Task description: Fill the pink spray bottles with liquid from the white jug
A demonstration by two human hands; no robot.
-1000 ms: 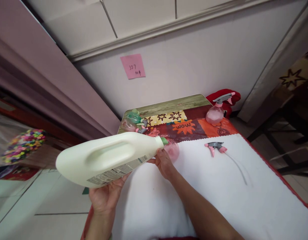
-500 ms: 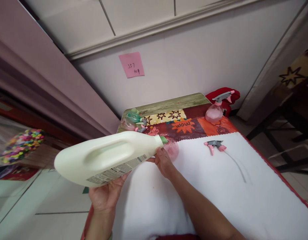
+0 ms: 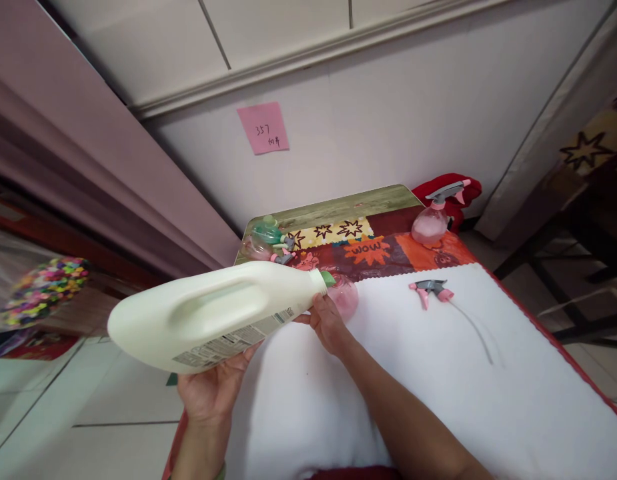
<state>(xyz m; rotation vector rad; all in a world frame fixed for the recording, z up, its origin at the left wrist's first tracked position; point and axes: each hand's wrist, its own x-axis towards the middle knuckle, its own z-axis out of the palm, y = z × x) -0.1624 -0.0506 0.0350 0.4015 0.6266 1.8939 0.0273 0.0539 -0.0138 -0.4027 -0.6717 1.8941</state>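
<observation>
My left hand point(image 3: 213, 390) grips the underside of a large cream-white jug point(image 3: 213, 317), held tipped on its side. The jug's green spout point(image 3: 329, 279) rests against the mouth of a small round pink bottle point(image 3: 344, 297) that stands on the white cloth point(image 3: 438, 387). My right hand point(image 3: 328, 327) is wrapped around the near side of that pink bottle, beside the jug's neck. A detached pink and grey spray head point(image 3: 431, 290) with a long thin tube lies on the cloth to the right.
A pink spray bottle point(image 3: 431, 223) with its head on stands at the far right of the patterned tablecloth point(image 3: 373, 250). Green and pink spray bottles point(image 3: 268, 241) lie at the far left. A pink note point(image 3: 263, 129) hangs on the wall. Tiled floor is at left.
</observation>
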